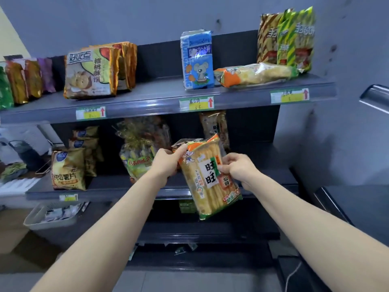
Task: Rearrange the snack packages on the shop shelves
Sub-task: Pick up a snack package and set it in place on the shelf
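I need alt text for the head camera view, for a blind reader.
The left hand and right hand hold an orange-and-yellow rice cracker package, slightly tilted, in front of the middle shelf. A similar package lies flat on the upper shelf, beside an upright blue biscuit pack.

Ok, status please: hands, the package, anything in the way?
Left hand grips cracker pack at top corner; right hand pinches its right edge. Pack tilted, before second shelf. No obstacle seen.

orange-and-yellow rice cracker pack (pixel 207 178), blue biscuit pack (pixel 197 60), grey shelf (pixel 147 102).
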Available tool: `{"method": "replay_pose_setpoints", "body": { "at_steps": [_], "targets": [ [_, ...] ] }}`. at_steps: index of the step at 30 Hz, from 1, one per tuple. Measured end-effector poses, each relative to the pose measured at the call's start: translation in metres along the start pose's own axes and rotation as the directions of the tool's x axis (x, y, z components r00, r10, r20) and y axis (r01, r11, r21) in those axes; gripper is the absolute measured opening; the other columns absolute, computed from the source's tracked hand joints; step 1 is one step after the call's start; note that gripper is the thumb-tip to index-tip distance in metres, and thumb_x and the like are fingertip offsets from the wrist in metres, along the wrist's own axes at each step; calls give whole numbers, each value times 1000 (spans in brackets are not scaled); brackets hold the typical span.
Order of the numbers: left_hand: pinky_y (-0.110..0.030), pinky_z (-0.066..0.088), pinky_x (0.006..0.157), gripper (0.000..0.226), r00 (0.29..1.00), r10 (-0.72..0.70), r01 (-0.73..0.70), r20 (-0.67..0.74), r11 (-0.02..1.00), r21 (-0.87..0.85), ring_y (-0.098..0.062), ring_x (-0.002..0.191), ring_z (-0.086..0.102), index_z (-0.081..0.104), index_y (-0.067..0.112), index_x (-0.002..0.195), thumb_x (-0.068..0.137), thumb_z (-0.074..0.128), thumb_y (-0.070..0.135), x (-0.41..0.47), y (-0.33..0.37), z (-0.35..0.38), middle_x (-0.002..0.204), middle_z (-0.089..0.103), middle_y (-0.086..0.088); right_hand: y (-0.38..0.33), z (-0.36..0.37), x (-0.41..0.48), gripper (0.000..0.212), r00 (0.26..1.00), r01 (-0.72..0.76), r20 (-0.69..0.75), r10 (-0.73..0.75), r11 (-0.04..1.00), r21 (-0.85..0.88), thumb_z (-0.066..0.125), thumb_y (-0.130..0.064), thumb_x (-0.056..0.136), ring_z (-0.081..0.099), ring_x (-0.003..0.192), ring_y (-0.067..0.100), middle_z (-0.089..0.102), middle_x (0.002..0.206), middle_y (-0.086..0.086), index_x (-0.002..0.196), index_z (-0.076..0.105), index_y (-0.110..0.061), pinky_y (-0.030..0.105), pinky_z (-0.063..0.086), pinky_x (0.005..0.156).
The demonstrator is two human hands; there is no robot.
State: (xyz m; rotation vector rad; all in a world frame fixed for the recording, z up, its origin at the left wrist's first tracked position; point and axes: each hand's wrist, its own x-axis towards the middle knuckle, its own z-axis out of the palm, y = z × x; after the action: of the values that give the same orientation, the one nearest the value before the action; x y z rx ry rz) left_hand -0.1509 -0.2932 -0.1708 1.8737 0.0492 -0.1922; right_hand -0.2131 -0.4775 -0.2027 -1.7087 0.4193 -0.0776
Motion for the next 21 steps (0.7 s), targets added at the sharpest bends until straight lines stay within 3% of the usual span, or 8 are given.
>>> {"method": "replay_pose_setpoints", "body": {
  "at_steps": [3,6,8,11,15,18,21],
  "targets": [
    [-34,52,78,66,979,-86,75,185,995,65,-21,94,58,47,3,120,79,65,51,20,-19,23,109,58,-9,15,-11,22,12,982,-62,-172,81,991,116,63,-1,86,63,65,18,66,88,12,82,57,-10,24,48,46],
    [-25,50,67,45,942,-104,68,320,990,120,-16,87,61,52,10,119,84,68,33,40,-31,48,101,63,-4,26,-15,48,17,960,-103,-236,151,974,203,62,-3,88,63,65,18,69,88,10,77,55,-14,24,42,42],
    [-20,50,51,27,932,-99,74,349,994,84,-9,76,64,56,14,113,88,63,15,59,-33,64,92,67,1,29,-15,67,19,957,-107,-242,160,970,221,61,-3,88,64,64,16,70,85,8,75,55,-14,23,45,43],
    [-17,48,44,17,945,-54,55,323,998,7,-7,73,64,60,16,103,89,59,6,95,-30,81,91,67,3,27,-14,102,22,953,-60,-278,125,971,232,59,0,88,64,64,15,68,79,7,72,55,-15,23,49,45],
    [-22,53,57,24,965,-4,20,261,998,-57,-10,71,60,59,12,108,87,62,3,151,-23,101,84,63,2,24,-15,158,33,936,-15,-347,64,990,144,50,6,87,62,65,16,65,75,1,69,59,-21,22,49,50],
    [-36,57,81,25,977,29,-28,210,1000,-10,-21,85,65,62,8,110,86,62,3,191,-26,114,93,66,-5,30,-13,197,30,935,-11,-356,8,1000,-5,51,-4,88,59,66,13,64,75,-2,64,59,-18,21,44,51],
    [-43,52,92,20,979,82,-81,189,997,-9,-28,100,64,62,12,101,84,62,1,225,-34,127,101,65,-10,41,-11,229,20,944,26,-328,-43,998,-57,51,-11,89,65,78,14,70,88,1,82,69,-16,28,54,66]
  ]
}}
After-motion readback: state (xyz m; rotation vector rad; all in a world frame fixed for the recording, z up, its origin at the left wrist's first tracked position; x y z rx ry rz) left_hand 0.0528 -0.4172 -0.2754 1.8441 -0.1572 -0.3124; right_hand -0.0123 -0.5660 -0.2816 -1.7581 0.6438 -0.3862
